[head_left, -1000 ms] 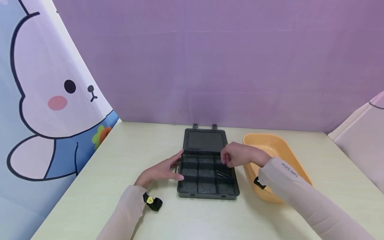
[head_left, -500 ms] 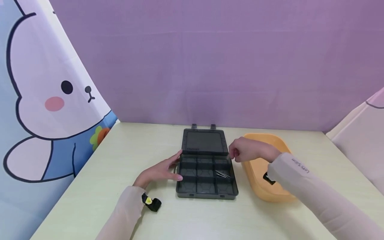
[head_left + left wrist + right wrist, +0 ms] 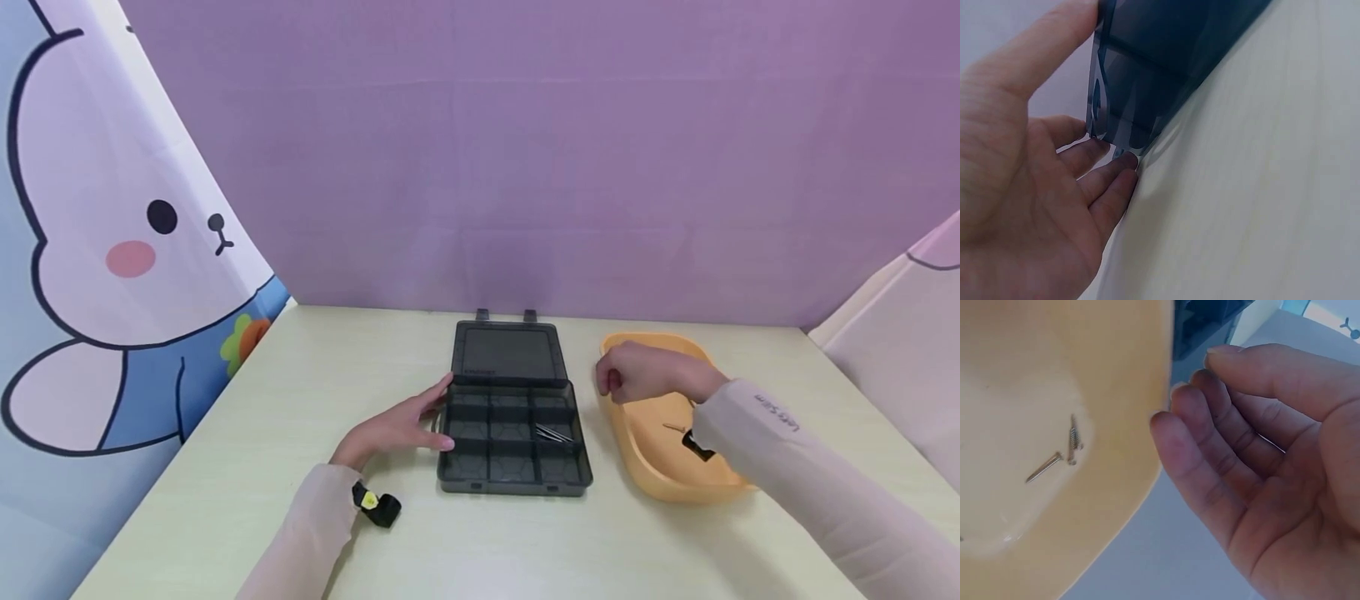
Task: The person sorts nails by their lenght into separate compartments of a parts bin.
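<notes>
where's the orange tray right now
In the head view, the orange tray sits on the table, right of the open gray divided box, with the right hand at its left rim.

Closed off behind by a creased purple fabric sheet (image 3: 480, 167), flanked by a blue-and-white cartoon-printed cloth (image 3: 82, 192) at left and a whitish cloth (image 3: 900, 333) at right, around a pale cream worktop (image 3: 360, 358).

In the head view, a pale fabric sleeve (image 3: 795, 475) hides part of the rounded orange plastic tray (image 3: 651, 467). The slim silvery metal pieces (image 3: 553, 434) in the dark translucent plastic box (image 3: 513, 487) are too small to count; its lid (image 3: 510, 346) bears illegible lettering (image 3: 479, 372). The left wrist view crops that box.
</notes>
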The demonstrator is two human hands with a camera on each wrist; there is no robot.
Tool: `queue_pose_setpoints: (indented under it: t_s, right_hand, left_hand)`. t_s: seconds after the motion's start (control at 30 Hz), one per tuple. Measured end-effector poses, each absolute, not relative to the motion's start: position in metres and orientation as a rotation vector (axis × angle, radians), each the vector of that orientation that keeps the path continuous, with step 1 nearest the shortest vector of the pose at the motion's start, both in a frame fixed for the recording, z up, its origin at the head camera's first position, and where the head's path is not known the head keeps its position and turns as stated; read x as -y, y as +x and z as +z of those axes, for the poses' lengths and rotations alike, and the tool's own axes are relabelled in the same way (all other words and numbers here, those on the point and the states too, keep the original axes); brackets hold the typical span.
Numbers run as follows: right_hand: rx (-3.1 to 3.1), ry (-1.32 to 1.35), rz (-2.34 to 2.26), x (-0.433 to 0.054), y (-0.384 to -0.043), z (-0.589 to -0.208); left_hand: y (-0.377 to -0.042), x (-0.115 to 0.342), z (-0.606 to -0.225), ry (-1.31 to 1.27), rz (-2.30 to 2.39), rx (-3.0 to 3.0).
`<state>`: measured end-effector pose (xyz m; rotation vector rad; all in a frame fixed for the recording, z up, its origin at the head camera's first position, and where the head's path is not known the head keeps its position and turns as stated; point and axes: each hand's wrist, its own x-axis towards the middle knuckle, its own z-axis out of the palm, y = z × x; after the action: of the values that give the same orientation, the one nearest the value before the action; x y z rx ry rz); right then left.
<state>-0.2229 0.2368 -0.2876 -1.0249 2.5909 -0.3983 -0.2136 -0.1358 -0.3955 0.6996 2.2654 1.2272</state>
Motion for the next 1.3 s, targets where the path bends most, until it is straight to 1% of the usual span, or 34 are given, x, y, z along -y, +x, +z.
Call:
queue_pose_setpoints:
  t_s: [0.37,0.63,0.93,1.1,1.3]
  right_hand:
    - [-2.606,-0.917,-0.386,-0.262,-0.227,-0.292]
    - [-2.642,-0.903,-0.389,-0.283,-0.224,-0.305]
    - [-2.640,-0.810,-0.435,-0.302,-0.220,-0.318]
    - [-2.653,-0.826,-0.422,-0.310,-0.218,-0.324]
    - [-2.638,-0.776,-0.450,-0.317,-0.217,-0.325]
  left_hand:
    - [-0.214,0.136,-0.396,0.717,1.228,-2.264]
    - [-0.213,0.135,-0.394,0.690,1.239,-2.259]
    - [-0.215,0.137,-0.396,0.794,1.291,-2.232]
    - [-0.215,0.137,-0.396,0.799,1.294,-2.232]
    - [-0.215,0.137,-0.395,0.814,1.287,-2.237]
